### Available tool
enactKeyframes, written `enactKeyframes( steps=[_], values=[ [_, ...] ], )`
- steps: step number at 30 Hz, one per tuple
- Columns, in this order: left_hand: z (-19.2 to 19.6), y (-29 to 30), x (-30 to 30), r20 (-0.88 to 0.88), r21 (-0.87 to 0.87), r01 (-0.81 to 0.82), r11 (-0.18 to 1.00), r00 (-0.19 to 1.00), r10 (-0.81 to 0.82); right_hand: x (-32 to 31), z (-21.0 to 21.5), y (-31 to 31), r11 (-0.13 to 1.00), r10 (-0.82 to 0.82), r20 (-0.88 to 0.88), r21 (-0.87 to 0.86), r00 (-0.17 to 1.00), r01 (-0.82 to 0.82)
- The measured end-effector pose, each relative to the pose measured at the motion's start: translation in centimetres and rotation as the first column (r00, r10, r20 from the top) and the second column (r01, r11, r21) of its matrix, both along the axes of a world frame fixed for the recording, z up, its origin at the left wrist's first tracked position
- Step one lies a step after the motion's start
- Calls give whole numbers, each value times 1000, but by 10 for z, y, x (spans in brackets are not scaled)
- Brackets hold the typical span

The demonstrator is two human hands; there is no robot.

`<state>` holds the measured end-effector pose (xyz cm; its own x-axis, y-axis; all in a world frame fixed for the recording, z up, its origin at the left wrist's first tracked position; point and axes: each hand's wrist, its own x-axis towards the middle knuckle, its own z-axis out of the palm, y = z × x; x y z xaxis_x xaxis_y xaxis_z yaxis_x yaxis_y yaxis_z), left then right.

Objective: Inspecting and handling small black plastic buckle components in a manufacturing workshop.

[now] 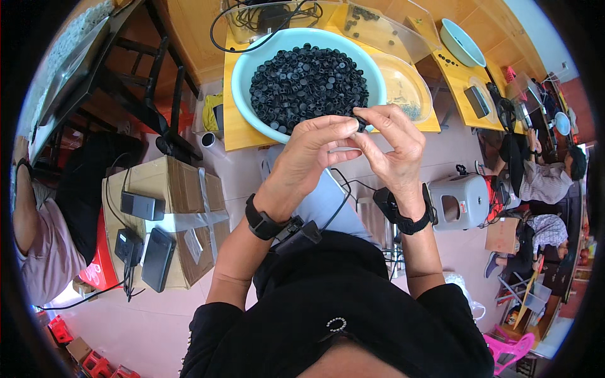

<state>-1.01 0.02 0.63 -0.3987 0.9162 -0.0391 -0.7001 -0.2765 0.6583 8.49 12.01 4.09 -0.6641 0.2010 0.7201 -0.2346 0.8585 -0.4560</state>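
The left hand point(305, 154) and right hand point(400, 148) together pinch one small black part point(361, 125) by one blue basin's point(241, 82) near rim; black caps point(309, 79), too many to count, fill it, close to the tabletop's point(237, 131) near edge, wood showing at the near-left corner.

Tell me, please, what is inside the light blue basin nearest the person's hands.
The basin holds a heap of small black pieces, many round. The bottom and the lower layers are covered; the fingers hide part of the near rim.
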Motion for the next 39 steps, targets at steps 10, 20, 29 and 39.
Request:
enactKeyframes(
  steps=[10,20,29,39],
  values=[
    [2,0,-4,1,17,46,999,999,-46,-3,2,-6,998,-23,12,-61,1000,23],
    [6,1,-6,75,1,85,996,994,-84,-4,1,-2,999,-31,6,-15,999,31],
    [9,5,-4,13,-29,3,1000,1000,-2,-3,-3,3,983,26,-34,-183,999,-32],
    [17,10,1,-153,-135,-105,985,985,84,0,-6,7,986,-4,-57,-164,998,-5]
  ],
)
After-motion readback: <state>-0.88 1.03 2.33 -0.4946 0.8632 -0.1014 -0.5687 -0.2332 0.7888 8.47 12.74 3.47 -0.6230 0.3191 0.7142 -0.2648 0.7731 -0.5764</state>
